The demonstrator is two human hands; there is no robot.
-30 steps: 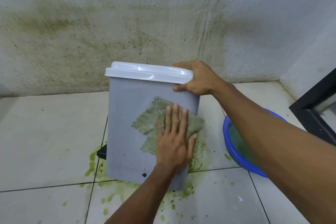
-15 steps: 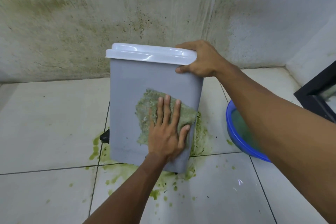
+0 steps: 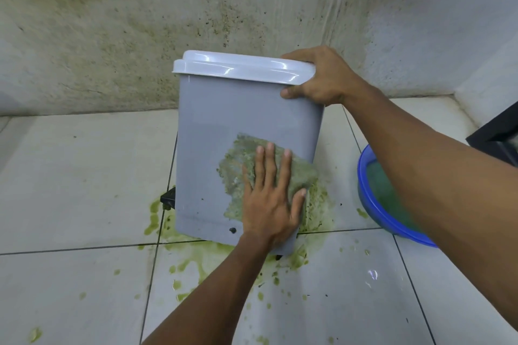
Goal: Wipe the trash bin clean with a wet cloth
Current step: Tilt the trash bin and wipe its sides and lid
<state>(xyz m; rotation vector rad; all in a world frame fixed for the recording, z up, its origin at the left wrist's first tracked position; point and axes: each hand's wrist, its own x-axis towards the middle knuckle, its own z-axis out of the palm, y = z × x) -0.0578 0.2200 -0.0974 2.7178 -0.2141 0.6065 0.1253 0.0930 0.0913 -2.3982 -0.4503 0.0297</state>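
Note:
A grey trash bin [image 3: 224,120] with a white lid [image 3: 238,67] stands tilted on the tiled floor. My right hand [image 3: 322,78] grips its top right corner, fingers over the lid edge and thumb on the grey side. My left hand [image 3: 269,199] lies flat, fingers straight, and presses a green-stained wet cloth [image 3: 238,165] against the lower right part of the bin's near side. A black pedal [image 3: 168,199] sticks out at the bin's lower left.
Green slime [image 3: 196,263] is spattered on the floor tiles around and in front of the bin. A blue basin [image 3: 364,176] with greenish water sits to the right, partly behind my right arm. A stained wall stands close behind. A dark frame [image 3: 496,134] juts in at the right edge.
My left hand has slid the cloth down the bin's side toward its lower right. My right hand has kept its grip on the lid corner.

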